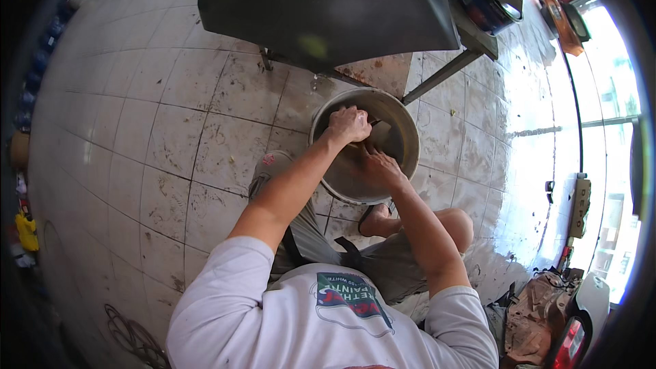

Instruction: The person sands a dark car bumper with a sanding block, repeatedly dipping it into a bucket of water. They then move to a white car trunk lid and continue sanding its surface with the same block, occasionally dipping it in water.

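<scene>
A round bucket [412,137] of murky brownish water [352,174] stands on the tiled floor between my legs. My left hand [349,122] is inside its upper left part, fingers curled round something dark that I cannot make out. My right hand [379,164] is lower and to the right in the bucket, fingers stretched toward a pale flat piece [380,135] partly in the water; whether they touch it is unclear. Their tips are partly hidden in the murk.
A dark curved panel [321,7] rests on a metal stand [444,75] beyond the bucket. Blue containers [48,41] line the left edge. A coiled hose [126,335] lies lower left. Automotive parts [540,314] lie at the lower right, others at the upper right [560,20]. Bright glazing fills the right side.
</scene>
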Motion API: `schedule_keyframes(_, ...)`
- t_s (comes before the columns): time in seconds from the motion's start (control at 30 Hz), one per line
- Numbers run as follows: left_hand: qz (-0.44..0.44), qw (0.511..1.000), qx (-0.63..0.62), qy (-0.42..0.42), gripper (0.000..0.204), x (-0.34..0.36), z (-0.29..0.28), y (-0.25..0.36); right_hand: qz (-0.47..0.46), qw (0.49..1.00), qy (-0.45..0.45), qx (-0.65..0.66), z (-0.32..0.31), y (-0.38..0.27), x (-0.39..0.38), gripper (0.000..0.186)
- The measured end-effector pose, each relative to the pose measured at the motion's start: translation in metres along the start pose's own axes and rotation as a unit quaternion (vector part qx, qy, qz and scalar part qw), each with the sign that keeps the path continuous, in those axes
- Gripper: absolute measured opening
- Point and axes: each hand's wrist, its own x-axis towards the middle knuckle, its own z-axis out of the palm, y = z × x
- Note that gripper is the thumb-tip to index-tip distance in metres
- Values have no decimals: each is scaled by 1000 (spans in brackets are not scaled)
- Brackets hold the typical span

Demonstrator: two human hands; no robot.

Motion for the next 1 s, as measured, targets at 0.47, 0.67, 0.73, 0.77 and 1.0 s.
schedule_keyframes(0.47, -63, 971, -37, -229, 68, 50, 24, -40, 87, 986, -13, 139, -31, 16, 13, 29)
schedule_keyframes(0.67, -75, 646, -739, -177, 68, -17, -53, 1, 115, 887, 140, 425, -108, 16, -10, 53)
schedule_keyframes(0.73, -59, 587, -801, -102, 65, -30, -50, 13, 85, 822, 119, 550, -117, 5, -11, 71)
schedule_keyframes(0.77, -39, 564, -824, -34, 57, -34, -45, 19, 76, 813, 118, 565, -119, 0, -10, 72)
schedule_keyframes(1.0, -39, 650, -748, 126, 56, -53, -22, 32, 39, 781, 133, 609, -114, -15, 9, 50)
